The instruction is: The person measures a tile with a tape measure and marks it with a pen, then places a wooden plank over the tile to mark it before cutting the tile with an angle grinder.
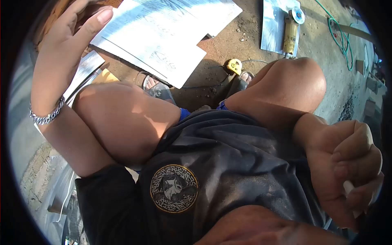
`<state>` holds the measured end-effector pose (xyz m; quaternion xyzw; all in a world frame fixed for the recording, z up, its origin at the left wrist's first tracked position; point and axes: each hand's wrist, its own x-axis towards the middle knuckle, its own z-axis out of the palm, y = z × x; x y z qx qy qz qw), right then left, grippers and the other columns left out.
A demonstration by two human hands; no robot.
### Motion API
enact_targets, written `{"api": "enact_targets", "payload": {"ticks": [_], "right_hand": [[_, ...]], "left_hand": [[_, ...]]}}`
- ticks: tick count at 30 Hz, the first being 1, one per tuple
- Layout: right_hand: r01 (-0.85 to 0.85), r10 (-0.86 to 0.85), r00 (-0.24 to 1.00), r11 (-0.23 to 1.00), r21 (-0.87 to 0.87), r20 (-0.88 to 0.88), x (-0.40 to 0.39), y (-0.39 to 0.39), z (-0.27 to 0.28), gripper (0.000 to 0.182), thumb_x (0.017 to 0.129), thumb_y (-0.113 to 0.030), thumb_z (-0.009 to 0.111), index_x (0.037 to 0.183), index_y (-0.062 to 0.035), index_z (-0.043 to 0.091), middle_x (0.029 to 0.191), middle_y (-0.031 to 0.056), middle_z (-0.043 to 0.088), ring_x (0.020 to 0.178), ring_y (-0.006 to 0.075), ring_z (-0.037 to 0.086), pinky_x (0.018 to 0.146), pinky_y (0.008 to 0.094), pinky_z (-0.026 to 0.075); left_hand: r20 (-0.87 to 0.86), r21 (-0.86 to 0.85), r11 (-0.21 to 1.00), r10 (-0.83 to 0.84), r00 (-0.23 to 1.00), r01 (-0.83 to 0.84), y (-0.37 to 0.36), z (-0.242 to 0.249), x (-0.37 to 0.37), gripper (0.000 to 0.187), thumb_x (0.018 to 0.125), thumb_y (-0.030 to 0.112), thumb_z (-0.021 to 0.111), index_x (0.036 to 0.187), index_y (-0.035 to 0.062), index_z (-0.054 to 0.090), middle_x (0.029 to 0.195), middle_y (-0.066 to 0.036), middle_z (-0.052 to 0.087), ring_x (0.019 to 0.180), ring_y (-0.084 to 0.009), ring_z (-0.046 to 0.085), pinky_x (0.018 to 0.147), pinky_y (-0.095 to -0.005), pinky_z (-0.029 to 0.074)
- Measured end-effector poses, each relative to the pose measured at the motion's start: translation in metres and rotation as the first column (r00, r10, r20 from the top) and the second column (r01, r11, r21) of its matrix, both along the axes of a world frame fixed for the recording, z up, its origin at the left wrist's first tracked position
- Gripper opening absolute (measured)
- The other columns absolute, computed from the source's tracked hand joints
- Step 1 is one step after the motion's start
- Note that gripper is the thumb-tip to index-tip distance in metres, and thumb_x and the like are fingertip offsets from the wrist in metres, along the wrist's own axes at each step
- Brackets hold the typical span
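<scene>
My left hand point(69, 36), with a silver chain bracelet at the wrist, is raised at the upper left. Its thumb stands apart from the fingers, and nothing shows in its grasp. It appears over the left end of a pale, sunlit sheet point(163, 36) with faint markings and a notched edge. At the right, my right hand point(345, 171) is closed beside my dark shirt, its curled fingers round a small white stick point(349, 188). Much of that stick is hidden by the fingers.
A yellow tape measure point(234, 66) lies by my right foot. Beyond my right knee, an angle grinder point(291, 34) rests on a small pale sheet point(269, 24). A green hose point(347, 49) curls on the ground at the upper right. More flat pieces point(87, 67) lie beside my left knee.
</scene>
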<state>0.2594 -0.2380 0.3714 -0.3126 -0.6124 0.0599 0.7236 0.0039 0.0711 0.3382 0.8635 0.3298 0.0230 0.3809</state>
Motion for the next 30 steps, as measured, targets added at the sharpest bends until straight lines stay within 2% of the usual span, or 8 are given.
{"api": "enact_targets", "payload": {"ticks": [2,4,7,10,16,26,29,30], "right_hand": [[-0.027,0.045,0.988,0.992,-0.120,0.147,-0.004,0.002,-0.004,0.051,0.099,-0.063,0.046,0.137,-0.0301,0.054,0.101,-0.0027,0.065,0.066,0.0077,0.050,0.052,0.0227,0.034],[-0.038,0.097,0.960,0.975,-0.221,0.262,-0.007,0.007,-0.007,0.061,0.101,-0.066,0.039,0.146,-0.0264,0.046,0.109,0.0015,0.062,0.067,0.0095,0.052,0.055,0.0264,0.035],[-0.065,0.108,0.967,0.980,-0.186,0.230,-0.017,0.013,-0.002,0.059,0.102,-0.061,0.038,0.147,-0.0236,0.042,0.106,0.0038,0.062,0.063,0.0125,0.053,0.051,0.0277,0.037],[-0.058,0.091,0.981,0.981,-0.186,0.170,-0.028,0.012,0.008,0.055,0.105,-0.053,0.035,0.149,-0.0195,0.036,0.102,0.0074,0.062,0.058,0.0169,0.056,0.046,0.0297,0.041],[-0.080,0.080,0.997,0.988,-0.136,0.000,-0.053,0.018,0.010,0.054,0.109,-0.043,0.030,0.153,-0.0127,0.023,0.098,0.0137,0.061,0.049,0.0229,0.061,0.035,0.0291,0.047],[-0.322,0.303,0.947,0.870,-0.372,-0.110,-0.050,0.010,0.022,0.052,0.106,-0.035,0.041,0.151,-0.0132,0.028,0.099,0.0155,0.062,0.055,0.0284,0.064,0.042,0.0354,0.049],[-0.398,0.378,0.915,0.781,-0.481,-0.143,-0.046,0.004,0.034,0.052,0.105,-0.033,0.044,0.151,-0.0142,0.030,0.099,0.0157,0.062,0.057,0.0294,0.064,0.044,0.0366,0.050],[-0.400,0.333,0.913,0.619,-0.677,-0.234,-0.044,0.000,0.043,0.043,0.101,-0.031,0.051,0.142,-0.0188,0.041,0.099,0.0120,0.064,0.061,0.0308,0.065,0.048,0.0387,0.047]], "left_hand": [[-0.081,0.205,0.973,0.129,0.988,-0.110,-0.065,0.046,0.038,0.041,0.096,0.019,0.066,0.129,-0.0033,0.057,0.112,-0.009,0.062,0.106,-0.0146,0.058,0.094,-0.0280,0.046],[0.013,0.015,0.989,0.149,0.989,-0.149,-0.036,0.038,0.020,0.040,0.095,0.019,0.067,0.127,-0.0029,0.058,0.110,-0.009,0.065,0.103,-0.0153,0.060,0.093,-0.0286,0.047],[-0.079,0.207,0.966,0.174,0.982,-0.154,-0.059,0.047,0.027,0.039,0.095,0.019,0.067,0.127,-0.0031,0.060,0.108,-0.009,0.066,0.103,-0.0159,0.061,0.093,-0.0290,0.048],[0.059,0.004,0.992,0.127,0.990,-0.128,-0.045,0.042,0.018,0.039,0.096,0.020,0.066,0.127,-0.0035,0.059,0.114,-0.012,0.068,0.106,-0.0157,0.062,0.096,-0.0298,0.047],[0.039,0.089,0.995,0.044,0.998,-0.048,-0.041,0.037,0.005,0.042,0.097,0.026,0.066,0.125,-0.0042,0.061,0.113,-0.014,0.070,0.104,-0.0171,0.064,0.093,-0.0305,0.048],[-0.008,0.085,0.996,0.004,1.000,-0.003,-0.038,0.054,-0.003,0.046,0.096,0.035,0.066,0.124,-0.0012,0.064,0.111,-0.014,0.071,0.099,-0.0209,0.067,0.089,-0.0323,0.051],[0.067,0.061,0.998,0.008,0.998,-0.012,-0.034,0.041,-0.005,0.046,0.096,0.035,0.066,0.124,-0.0016,0.064,0.111,-0.014,0.071,0.100,-0.0217,0.068,0.090,-0.0322,0.050],[0.055,0.071,0.997,0.024,0.998,-0.028,-0.029,0.032,-0.002,0.046,0.096,0.035,0.067,0.124,-0.0014,0.064,0.111,-0.015,0.071,0.100,-0.0218,0.067,0.091,-0.0320,0.050]]}}
